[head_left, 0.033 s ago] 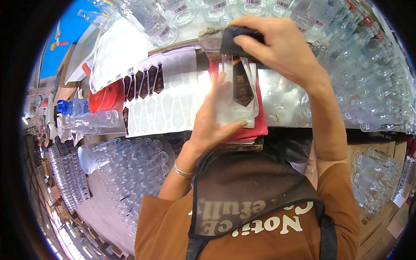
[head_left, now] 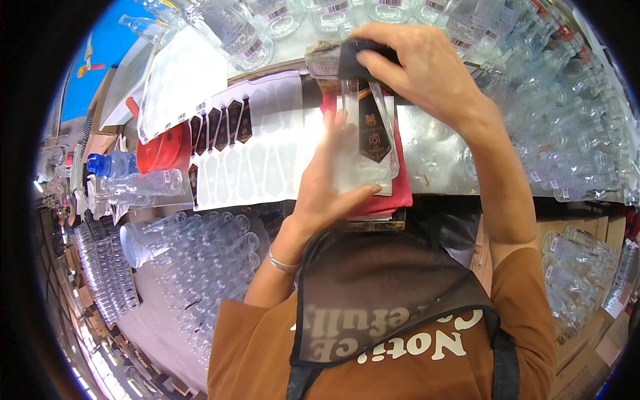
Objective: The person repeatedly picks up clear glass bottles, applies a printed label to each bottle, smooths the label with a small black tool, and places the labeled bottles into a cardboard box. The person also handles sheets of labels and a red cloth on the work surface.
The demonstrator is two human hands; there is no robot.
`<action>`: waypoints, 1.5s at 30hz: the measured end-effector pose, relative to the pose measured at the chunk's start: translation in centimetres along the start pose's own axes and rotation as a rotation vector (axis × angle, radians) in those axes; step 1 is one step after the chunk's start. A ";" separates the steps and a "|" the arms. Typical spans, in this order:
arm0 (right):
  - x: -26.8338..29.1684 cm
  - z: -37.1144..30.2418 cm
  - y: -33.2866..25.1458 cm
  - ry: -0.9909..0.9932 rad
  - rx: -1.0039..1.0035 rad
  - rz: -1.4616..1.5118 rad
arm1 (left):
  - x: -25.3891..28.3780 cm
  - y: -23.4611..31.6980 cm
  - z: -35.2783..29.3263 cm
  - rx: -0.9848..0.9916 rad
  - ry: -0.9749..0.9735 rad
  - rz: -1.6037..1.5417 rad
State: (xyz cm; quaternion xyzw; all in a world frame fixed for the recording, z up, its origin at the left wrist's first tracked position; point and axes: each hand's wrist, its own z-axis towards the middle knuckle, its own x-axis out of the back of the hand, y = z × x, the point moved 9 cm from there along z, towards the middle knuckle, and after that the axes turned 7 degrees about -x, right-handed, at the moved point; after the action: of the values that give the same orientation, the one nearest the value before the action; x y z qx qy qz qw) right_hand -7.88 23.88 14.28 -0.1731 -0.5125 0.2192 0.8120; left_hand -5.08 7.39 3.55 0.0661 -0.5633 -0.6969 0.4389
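Observation:
A clear glass bottle lies on its side over a red cloth, its base toward me. On its upper face sits a dark, tie-shaped label with gold print. My left hand holds the bottle, fingers along its left side and thumb by the base; the fingers are partly blurred. A black, flexible pad is gripped in my right hand, over the bottle's neck end and just above the label. The pad hides the bottle's mouth.
Left of the bottle lies a label sheet with several tie-shaped labels left on it. A red plastic container stands beyond it. Glass bottles line the back, and more crowd the right side. Others lie at the lower left.
My right hand and the black pad have shifted very slightly up and left, away from the label's top. My left hand and the bottle have barely moved.

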 end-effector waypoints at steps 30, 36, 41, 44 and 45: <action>1.4 -6.4 4.3 0.174 -0.148 0.421 | -0.8 0.2 0.6 -0.007 -0.014 -0.027; -1.5 -15.4 -0.6 -0.332 -0.205 0.557 | -0.8 2.0 0.0 -0.137 0.111 0.454; -4.7 -15.7 7.1 -0.214 -0.788 1.085 | -1.0 1.5 0.4 -0.062 0.149 0.077; -7.9 -14.5 5.8 -0.352 -0.869 1.250 | -1.1 0.8 0.9 0.102 0.215 -0.510; -7.9 -14.1 4.9 -0.426 -0.784 1.120 | -1.4 1.0 1.2 0.169 0.232 -0.657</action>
State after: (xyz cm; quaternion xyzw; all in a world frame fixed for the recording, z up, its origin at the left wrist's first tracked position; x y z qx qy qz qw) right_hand 1.09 23.03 -0.04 -0.6425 -0.5353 0.4318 0.3379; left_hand -4.42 9.23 4.26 0.3583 -0.5140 -0.7398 0.2453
